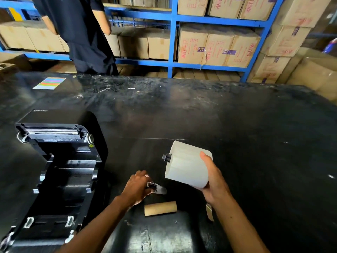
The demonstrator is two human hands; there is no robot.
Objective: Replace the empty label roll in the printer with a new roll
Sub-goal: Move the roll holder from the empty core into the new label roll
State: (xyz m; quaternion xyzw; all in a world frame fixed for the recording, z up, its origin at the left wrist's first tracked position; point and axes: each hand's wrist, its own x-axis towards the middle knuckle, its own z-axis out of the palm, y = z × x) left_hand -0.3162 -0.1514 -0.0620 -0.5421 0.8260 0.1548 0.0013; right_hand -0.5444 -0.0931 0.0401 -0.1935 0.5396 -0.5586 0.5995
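The black label printer (60, 172) stands at the left of the table with its lid swung open and its roll bay bare. My right hand (214, 179) holds a full white label roll (187, 165) above the table, with a black spindle end (166, 157) sticking out of its left side. My left hand (137, 187) rests on the table and grips a small black plastic roll-holder piece (157, 189). The empty brown cardboard core (160, 208) lies on the table just in front of my left hand.
The black scuffed table (200, 110) stretches wide. A colour-striped card (49, 83) lies at its far left. A person in dark clothes (82, 33) stands behind the table. Blue shelving (173, 42) with cardboard boxes fills the background. A paper scrap (209, 211) lies under my right wrist.
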